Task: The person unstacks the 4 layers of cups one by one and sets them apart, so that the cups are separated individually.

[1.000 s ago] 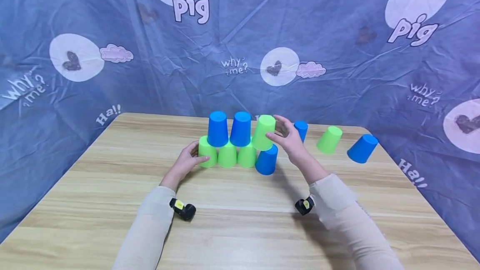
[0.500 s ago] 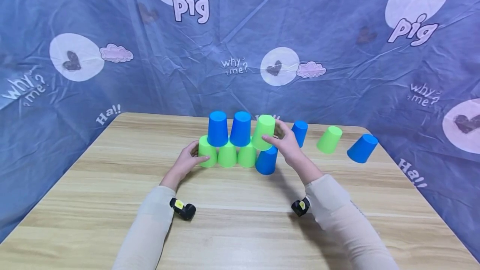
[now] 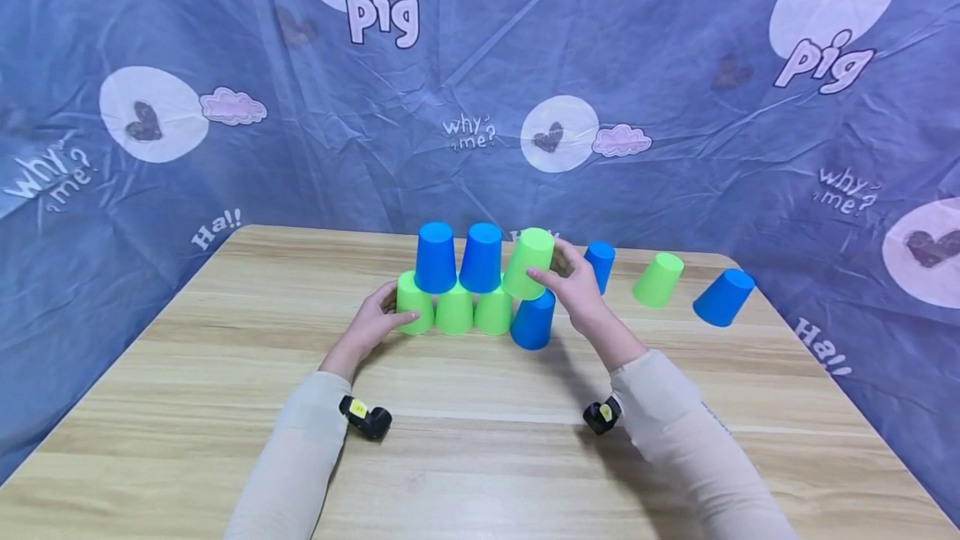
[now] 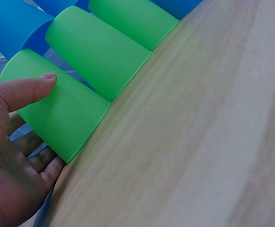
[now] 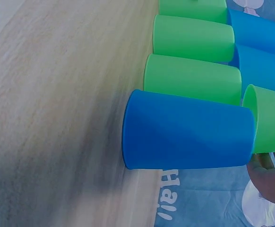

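Note:
My left hand (image 3: 366, 325) grips the leftmost green cup (image 3: 414, 304) of the bottom row, thumb across its front and fingers round its far side. Two more green cups and a blue cup (image 5: 189, 132) continue that row to the right, all upside down. Above them stand two blue cups (image 3: 436, 258). With my right hand (image 3: 581, 290) I hold another green cup (image 3: 528, 263) beside these, over the top of the row's blue cup. Its rim looks slightly tilted in the head view; whether it bears fully on the cups below, I cannot tell.
To the right on the wooden table (image 3: 465, 457) stand a blue cup (image 3: 601, 265), a green cup (image 3: 659, 280) and another blue cup (image 3: 724, 297), all upside down. A printed blue cloth (image 3: 480, 65) hangs behind the table's far edge.
My right hand has moved slightly left and down against the upper green cup. That cup has since shifted a little to the right. The left hand stays still.

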Motion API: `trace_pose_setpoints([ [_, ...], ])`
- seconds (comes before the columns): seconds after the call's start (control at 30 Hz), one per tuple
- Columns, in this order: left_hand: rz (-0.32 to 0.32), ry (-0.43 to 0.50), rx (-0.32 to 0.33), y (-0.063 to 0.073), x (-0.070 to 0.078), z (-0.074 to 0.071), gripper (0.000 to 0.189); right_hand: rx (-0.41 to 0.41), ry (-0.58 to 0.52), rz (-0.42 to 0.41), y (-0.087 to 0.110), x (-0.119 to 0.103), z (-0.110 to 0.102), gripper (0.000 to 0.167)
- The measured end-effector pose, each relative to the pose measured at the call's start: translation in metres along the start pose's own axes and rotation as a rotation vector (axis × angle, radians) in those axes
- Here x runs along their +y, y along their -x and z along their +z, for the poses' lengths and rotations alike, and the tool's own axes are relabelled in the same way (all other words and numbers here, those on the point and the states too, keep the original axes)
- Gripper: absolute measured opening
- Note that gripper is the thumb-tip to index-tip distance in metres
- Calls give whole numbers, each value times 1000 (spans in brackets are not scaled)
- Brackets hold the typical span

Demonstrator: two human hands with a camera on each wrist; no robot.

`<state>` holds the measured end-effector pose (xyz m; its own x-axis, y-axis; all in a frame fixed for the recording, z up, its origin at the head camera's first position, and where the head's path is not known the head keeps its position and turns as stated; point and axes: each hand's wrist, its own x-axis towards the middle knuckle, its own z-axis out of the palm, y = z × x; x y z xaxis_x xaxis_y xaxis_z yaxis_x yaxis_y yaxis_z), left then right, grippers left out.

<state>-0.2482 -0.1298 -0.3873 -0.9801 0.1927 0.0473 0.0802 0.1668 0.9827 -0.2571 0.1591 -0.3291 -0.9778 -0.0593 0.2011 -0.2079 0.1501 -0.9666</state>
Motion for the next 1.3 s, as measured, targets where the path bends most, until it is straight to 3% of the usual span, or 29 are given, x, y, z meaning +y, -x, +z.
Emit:
trace_pose_setpoints([
  [0.33, -3, 12, 4, -14, -23, -3, 63, 36, -54, -55, 13, -8, -15, 59],
  [0.5, 12, -4, 10, -16, -26, -3, 63, 28, -81, -77, 22, -10, -30, 57],
  [0.7, -10, 12, 6, -15, -23, -3, 64, 26, -80, -102, 32, -11, -52, 52],
  [0.87, -10, 9, 3, -6, -10, 0, 63, 37, -81, -89, 41, -9, -71, 46],
  [1.1, 0, -6, 2, 0, -1, 2, 61, 115, 21, -2, 52, -1, -94, 59],
  [1.3, 12, -6, 2, -1, -2, 1, 60, 154, 68, 7, 60, 6, -107, 64],
])
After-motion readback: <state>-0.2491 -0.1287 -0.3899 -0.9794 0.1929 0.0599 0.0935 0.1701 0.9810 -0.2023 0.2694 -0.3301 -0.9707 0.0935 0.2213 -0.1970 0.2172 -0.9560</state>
